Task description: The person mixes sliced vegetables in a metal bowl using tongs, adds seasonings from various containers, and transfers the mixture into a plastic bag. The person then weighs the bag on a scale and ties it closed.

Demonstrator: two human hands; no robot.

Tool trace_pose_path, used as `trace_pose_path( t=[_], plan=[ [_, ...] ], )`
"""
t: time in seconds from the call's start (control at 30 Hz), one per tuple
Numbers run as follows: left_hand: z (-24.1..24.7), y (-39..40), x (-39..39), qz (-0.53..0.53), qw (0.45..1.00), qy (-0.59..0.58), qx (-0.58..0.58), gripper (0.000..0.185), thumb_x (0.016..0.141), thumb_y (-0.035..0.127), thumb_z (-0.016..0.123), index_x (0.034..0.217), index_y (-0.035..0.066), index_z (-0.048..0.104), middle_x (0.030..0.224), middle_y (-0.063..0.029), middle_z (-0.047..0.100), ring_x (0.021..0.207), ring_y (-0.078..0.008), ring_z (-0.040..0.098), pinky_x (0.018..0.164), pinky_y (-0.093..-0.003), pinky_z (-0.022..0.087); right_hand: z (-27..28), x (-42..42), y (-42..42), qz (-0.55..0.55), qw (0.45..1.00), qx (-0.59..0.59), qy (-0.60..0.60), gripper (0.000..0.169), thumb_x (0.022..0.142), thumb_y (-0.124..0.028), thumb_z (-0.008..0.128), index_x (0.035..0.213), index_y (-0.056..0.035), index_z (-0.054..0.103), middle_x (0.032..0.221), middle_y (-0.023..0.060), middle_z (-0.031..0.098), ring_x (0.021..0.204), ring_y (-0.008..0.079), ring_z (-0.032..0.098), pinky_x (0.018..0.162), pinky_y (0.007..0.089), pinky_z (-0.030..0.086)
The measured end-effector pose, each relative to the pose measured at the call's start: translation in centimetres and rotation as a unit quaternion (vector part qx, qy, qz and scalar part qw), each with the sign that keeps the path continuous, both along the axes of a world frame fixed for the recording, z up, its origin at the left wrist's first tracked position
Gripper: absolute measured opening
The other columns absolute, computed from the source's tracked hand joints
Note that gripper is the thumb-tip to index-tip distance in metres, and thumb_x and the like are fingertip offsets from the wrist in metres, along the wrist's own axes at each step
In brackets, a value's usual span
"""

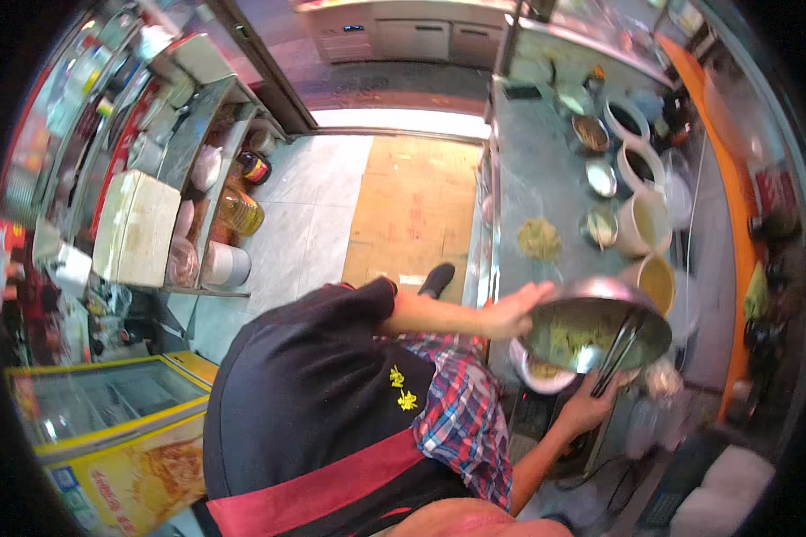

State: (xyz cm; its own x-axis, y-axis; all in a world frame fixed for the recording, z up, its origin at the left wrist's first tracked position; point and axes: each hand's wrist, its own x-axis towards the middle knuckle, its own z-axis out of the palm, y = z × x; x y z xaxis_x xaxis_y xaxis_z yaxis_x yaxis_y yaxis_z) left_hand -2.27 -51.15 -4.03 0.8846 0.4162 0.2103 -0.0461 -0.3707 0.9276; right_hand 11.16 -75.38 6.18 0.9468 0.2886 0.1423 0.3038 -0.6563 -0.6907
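Observation:
A metal mixing bowl (601, 322) is tilted, its inside towards me, with greenish food on its inner wall. My left hand (514, 312) holds its rim on the near side. Metal tongs (619, 352) are in my right hand (592, 396), their tips reaching into the bowl. Partly hidden under the mixing bowl is a white bowl (544, 379) with food in it. A flat yellowish piece of food (539, 239) lies on the metal counter (527, 174) beyond my left hand.
Along the counter's back stand several tubs, including a white tub (645, 225) and one with yellowish contents (656, 285), and small metal bowls (601, 178). A dark flat object (522, 92) lies at the counter's end. Behind me are a shelf unit (208, 141) and a glass-topped freezer (114, 403).

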Motion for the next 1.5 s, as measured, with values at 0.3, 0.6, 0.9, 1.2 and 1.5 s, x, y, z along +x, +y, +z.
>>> trace_pose_path(
  t=[0.3, 0.6, 0.9, 1.2, 1.5],
  plan=[
    [2.4, -1.7, -0.5, 0.026, 0.998, -0.038, -0.033, 0.092, 0.084, -0.002, 0.063, 0.168, 0.002, 0.025, 0.142, -0.0272, 0.047, 0.14, -0.0464, 0.047, 0.121, -0.0493, 0.039, -1.1, 2.8, -2.5, 0.065, 0.997, -0.005, -0.041, 0.053, 0.102, -0.018, 0.074, 0.149, 0.0025, 0.062, 0.143, 0.0225, 0.07, 0.126, 0.0329, 0.069, 0.109, 0.0424, 0.051],
    [-0.6, 0.4, -0.3, 0.064, 0.99, 0.025, -0.119, 0.078, 0.09, -0.007, 0.058, 0.164, -0.002, 0.033, 0.143, -0.0195, 0.057, 0.101, -0.0238, 0.065, 0.085, -0.036, 0.052, 5.4, 4.6, -0.3, 0.063, 0.994, -0.059, -0.07, 0.059, 0.098, -0.034, 0.078, 0.15, -0.0125, 0.064, 0.127, 0.0221, 0.075, 0.113, 0.0421, 0.073, 0.093, 0.0479, 0.058],
    [0.9, 1.7, -0.5, 0.028, 0.978, 0.143, -0.148, 0.056, 0.094, -0.006, 0.056, 0.15, -0.003, 0.05, 0.139, -0.0178, 0.065, 0.131, -0.0269, 0.06, 0.114, -0.0392, 0.046, 12.8, 7.1, -0.5, 0.125, 0.944, -0.249, -0.176, 0.052, 0.099, -0.03, 0.074, 0.15, -0.0255, 0.064, 0.107, 0.016, 0.07, 0.094, 0.0402, 0.071, 0.077, 0.0494, 0.059],
    [-1.1, 1.6, 1.3, 0.007, 1.0, 0.004, -0.028, 0.077, 0.088, -0.01, 0.058, 0.162, -0.002, 0.039, 0.148, -0.0204, 0.054, 0.135, -0.028, 0.057, 0.114, -0.0373, 0.045, 2.3, 1.4, -3.8, 0.034, 0.955, -0.282, 0.079, 0.056, 0.091, -0.039, 0.083, 0.143, -0.0208, 0.07, 0.127, 0.0176, 0.076, 0.115, 0.0382, 0.073, 0.095, 0.0493, 0.057],
    [-1.4, 1.2, 3.4, 0.021, 0.993, 0.015, -0.112, 0.065, 0.093, -0.009, 0.057, 0.156, -0.002, 0.044, 0.141, -0.0169, 0.062, 0.134, -0.0289, 0.059, 0.117, -0.0386, 0.044, -1.0, 0.8, -5.3, 0.011, 0.964, -0.24, 0.11, 0.056, 0.093, -0.036, 0.081, 0.147, -0.0339, 0.068, 0.12, 0.0147, 0.078, 0.109, 0.042, 0.074, 0.092, 0.052, 0.059]
  ],
)
